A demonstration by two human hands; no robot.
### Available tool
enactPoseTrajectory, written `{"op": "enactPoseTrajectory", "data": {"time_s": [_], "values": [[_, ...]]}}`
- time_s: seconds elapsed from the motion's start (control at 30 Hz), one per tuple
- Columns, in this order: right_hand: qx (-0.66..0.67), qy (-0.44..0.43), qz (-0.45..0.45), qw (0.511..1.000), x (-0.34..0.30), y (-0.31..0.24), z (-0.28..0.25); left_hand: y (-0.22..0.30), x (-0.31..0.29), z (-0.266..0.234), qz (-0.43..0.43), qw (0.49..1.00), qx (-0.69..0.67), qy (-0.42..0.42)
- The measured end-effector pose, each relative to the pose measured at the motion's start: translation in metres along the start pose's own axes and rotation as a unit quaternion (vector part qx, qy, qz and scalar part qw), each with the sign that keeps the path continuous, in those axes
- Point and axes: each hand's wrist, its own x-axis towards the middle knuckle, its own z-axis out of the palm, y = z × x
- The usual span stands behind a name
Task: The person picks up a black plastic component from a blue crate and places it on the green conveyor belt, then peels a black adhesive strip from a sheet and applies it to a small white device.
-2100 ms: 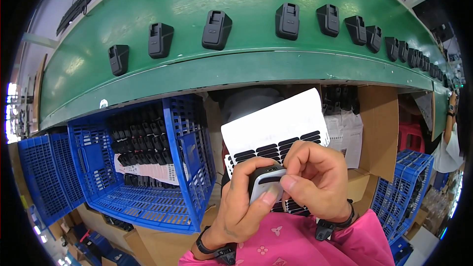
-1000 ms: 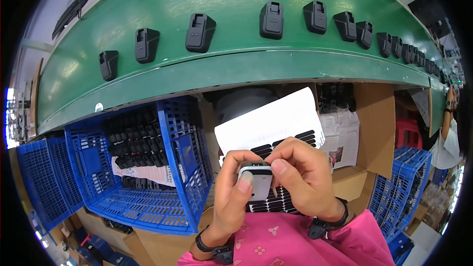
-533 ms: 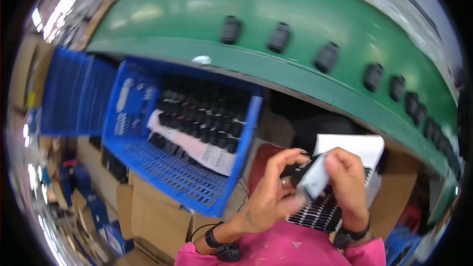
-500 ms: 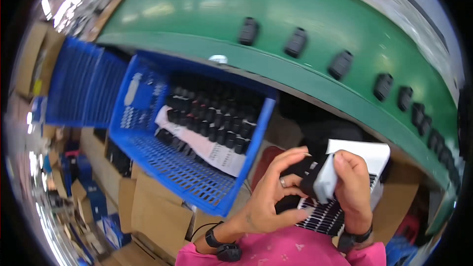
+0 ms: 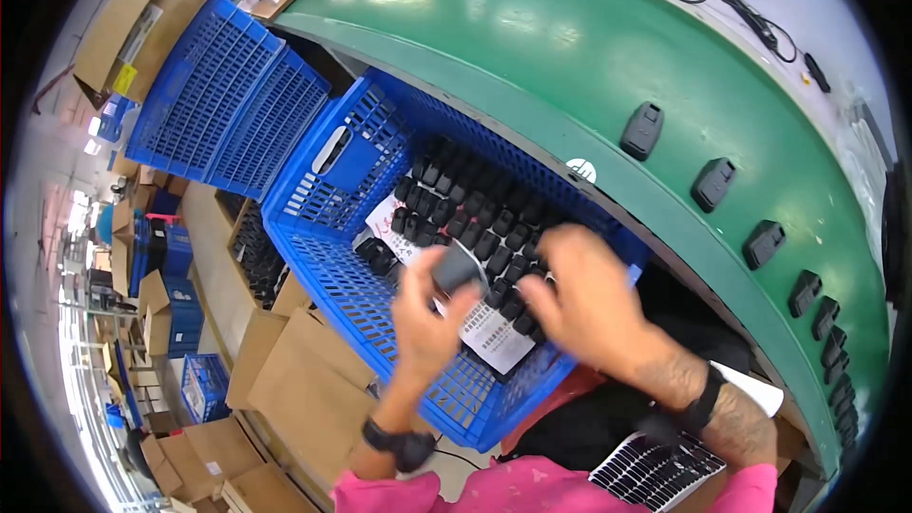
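Observation:
Above the blue basket (image 5: 318, 252), my left hand (image 5: 423, 323) is closed on a dark grey piece (image 5: 458, 269) with a pale curved edge; blur hides its exact kind. My right hand (image 5: 584, 294) hangs over the basket's right part, palm down, thumb and fingers spread apart. Below both hands, several small black devices (image 5: 499, 223) stand in rows inside the basket. A white printed sheet (image 5: 499, 337) lies among them. By my lap rests a sheet of black labels on white backing (image 5: 655, 470).
A green conveyor belt (image 5: 532, 66) curves past the basket, carrying several black devices (image 5: 714, 185). Stacked blue baskets (image 5: 228, 95) stand at the left, and an open cardboard box (image 5: 304, 380) sits beside my left arm. Black cables (image 5: 750, 14) lie beyond the belt.
Both hands have moved left from my lap to over the basket. The pale object is no longer in my right hand; my left now holds the dark grey piece. The view has shifted.

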Motion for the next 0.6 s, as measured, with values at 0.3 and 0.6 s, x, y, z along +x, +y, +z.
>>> {"op": "enactPoseTrajectory", "data": {"time_s": [0.3,0.6], "values": [[-0.219,-0.051,-0.191,0.956,0.033,0.072,-0.034,-0.265,0.154,-0.100,-0.086,0.888,0.444,0.087],[-0.211,-0.023,-0.157,0.965,0.040,0.076,-0.031,-0.355,0.198,-0.094,0.008,0.900,0.435,-0.006]]}}
